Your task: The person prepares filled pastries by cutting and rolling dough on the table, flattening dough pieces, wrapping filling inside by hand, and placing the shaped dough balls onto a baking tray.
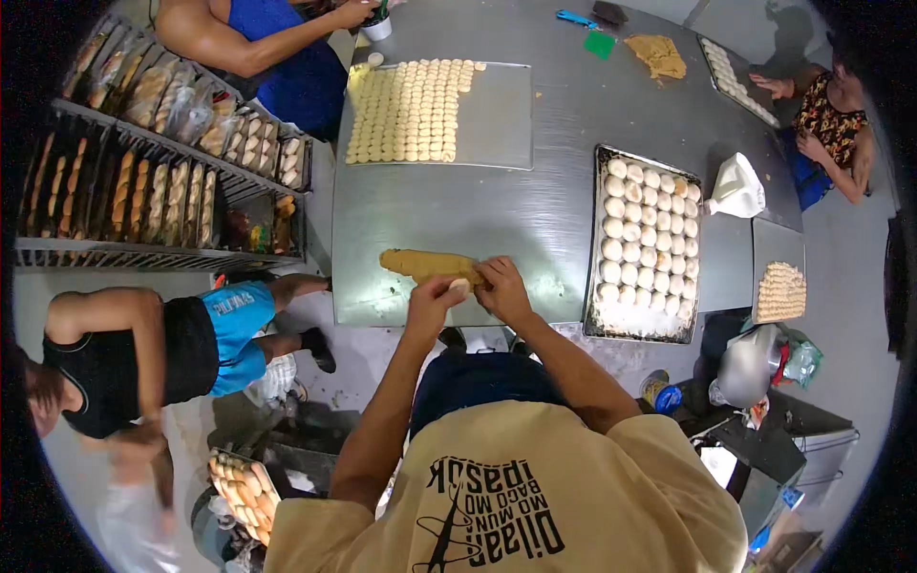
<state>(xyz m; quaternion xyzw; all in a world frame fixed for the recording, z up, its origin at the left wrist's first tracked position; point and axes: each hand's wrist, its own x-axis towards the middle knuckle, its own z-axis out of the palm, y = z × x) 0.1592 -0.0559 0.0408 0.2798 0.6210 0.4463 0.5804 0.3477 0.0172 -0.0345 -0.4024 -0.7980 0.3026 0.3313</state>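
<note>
A long, flattened strip of tan paste (420, 265) lies on the grey metal table (458, 205) near its front edge. My left hand (432, 304) is closed on a small round piece of pale dough (460, 286), just in front of the strip. At the strip's right end, my right hand (503, 289) has its fingers curled and pinched on the paste; the fingertips are partly hidden. Both hands are close together, almost touching.
A tray of small dough pieces (523, 105) lies ahead. At right are a tray of round buns (594, 296) and a white jug (738, 186). More paste (655, 55) sits far back. Bread racks (162, 253) stand left. Several people are around the table.
</note>
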